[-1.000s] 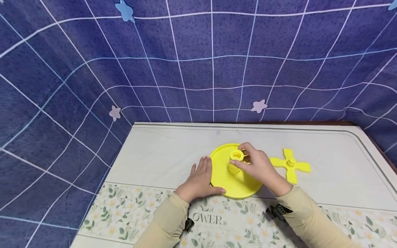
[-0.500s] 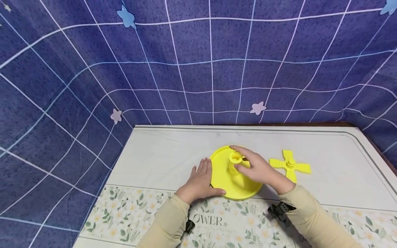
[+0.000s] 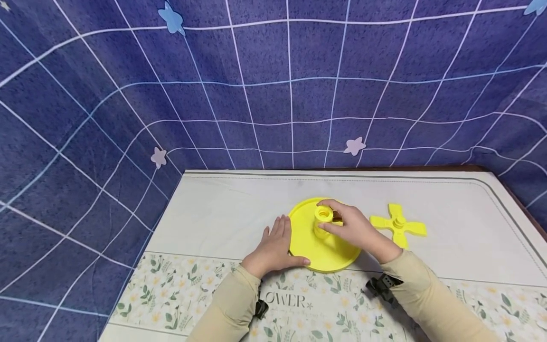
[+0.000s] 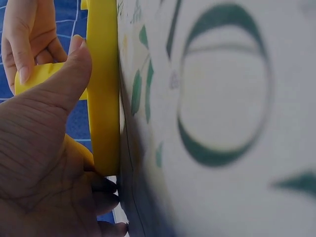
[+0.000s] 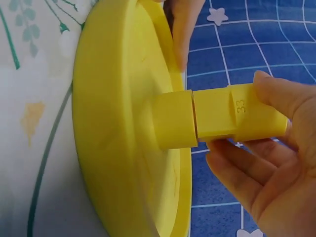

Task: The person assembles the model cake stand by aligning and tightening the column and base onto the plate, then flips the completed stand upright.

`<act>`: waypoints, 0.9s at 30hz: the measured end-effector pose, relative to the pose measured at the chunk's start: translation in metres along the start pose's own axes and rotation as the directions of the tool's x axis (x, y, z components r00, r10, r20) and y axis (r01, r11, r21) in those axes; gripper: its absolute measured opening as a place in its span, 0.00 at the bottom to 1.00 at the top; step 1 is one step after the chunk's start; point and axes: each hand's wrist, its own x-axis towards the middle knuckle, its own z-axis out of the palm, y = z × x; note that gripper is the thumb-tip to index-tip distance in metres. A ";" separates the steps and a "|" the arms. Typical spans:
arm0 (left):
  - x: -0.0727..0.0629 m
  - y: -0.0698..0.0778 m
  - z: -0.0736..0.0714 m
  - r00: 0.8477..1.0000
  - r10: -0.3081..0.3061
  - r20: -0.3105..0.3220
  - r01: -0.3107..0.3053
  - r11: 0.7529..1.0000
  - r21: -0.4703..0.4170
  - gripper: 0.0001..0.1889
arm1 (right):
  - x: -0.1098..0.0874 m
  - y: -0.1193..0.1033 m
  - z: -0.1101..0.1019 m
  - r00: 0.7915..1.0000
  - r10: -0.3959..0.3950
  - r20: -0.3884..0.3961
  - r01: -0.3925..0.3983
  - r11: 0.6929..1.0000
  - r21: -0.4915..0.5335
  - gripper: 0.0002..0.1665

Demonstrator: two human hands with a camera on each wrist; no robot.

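A round yellow tray (image 3: 301, 240) with a raised rim lies on the table. From its middle rises a short stub (image 5: 174, 120), and a hollow yellow tube (image 5: 215, 114) marked 33 stands upright on it, a thin seam line between the two. My right hand (image 3: 355, 229) grips the tube's upper part between thumb and fingers; the open threaded top shows in the head view. My left hand (image 3: 273, 249) rests against the tray's left rim, fingers straight along the side and thumb stretched along the front edge.
Right of the tray lies a yellow four-armed cross piece (image 3: 399, 223) with a threaded peg upward. A white tablecloth (image 3: 231, 204) with a floral band covers the table. A blue gridded curtain (image 3: 273, 104) hangs behind and at the sides.
Half a second ago my right hand's fingers were loosened and stretched past the tube; now they grip it again. My left hand and the tray stay in place.
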 end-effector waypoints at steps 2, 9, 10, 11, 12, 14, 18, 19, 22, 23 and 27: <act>0.000 0.000 -0.001 1.000 -0.004 0.003 0.004 1.000 0.002 0.66 | 0.001 -0.001 0.001 0.999 0.016 -0.030 -0.017 1.000 -0.026 0.29; -0.002 0.001 -0.003 1.000 -0.018 0.010 0.018 1.000 0.012 0.66 | 0.000 -0.005 0.008 0.990 0.030 -0.136 -0.051 0.987 -0.150 0.29; -0.002 0.002 -0.003 1.000 -0.019 0.012 0.018 1.000 0.008 0.66 | 0.000 -0.005 0.009 0.989 0.032 -0.144 -0.055 0.986 -0.160 0.29; -0.002 0.002 -0.002 1.000 -0.017 0.011 0.017 1.000 0.007 0.66 | -0.001 -0.005 0.009 0.988 0.033 -0.150 -0.059 0.984 -0.171 0.29; -0.002 0.003 -0.001 1.000 -0.018 0.014 0.018 1.000 0.005 0.66 | -0.002 -0.005 0.010 0.987 0.036 -0.154 -0.063 0.982 -0.176 0.29; 0.000 0.003 0.000 1.000 -0.014 0.018 0.014 1.000 0.008 0.66 | -0.004 -0.005 0.010 0.986 0.042 -0.158 -0.073 0.979 -0.189 0.29; 0.001 0.003 0.000 1.000 -0.013 0.022 0.012 1.000 0.006 0.66 | -0.005 -0.005 0.008 0.987 0.031 -0.160 -0.069 0.968 -0.242 0.34; 0.001 0.003 0.000 1.000 -0.015 0.020 0.015 1.000 0.006 0.66 | -0.006 -0.006 0.007 0.987 0.024 -0.160 -0.064 0.966 -0.252 0.35; 0.001 0.002 -0.002 0.999 -0.027 0.018 0.027 1.000 0.015 0.66 | -0.006 -0.007 0.002 0.989 -0.003 -0.148 -0.034 0.968 -0.247 0.40; 0.001 0.002 -0.001 0.999 -0.029 0.017 0.029 0.999 0.014 0.66 | -0.006 -0.007 0.001 0.991 -0.010 -0.135 -0.021 0.974 -0.227 0.41; 0.001 0.003 -0.001 1.000 -0.030 0.010 0.029 0.999 0.022 0.66 | -0.008 -0.005 -0.005 0.998 -0.045 -0.046 0.039 0.992 -0.118 0.38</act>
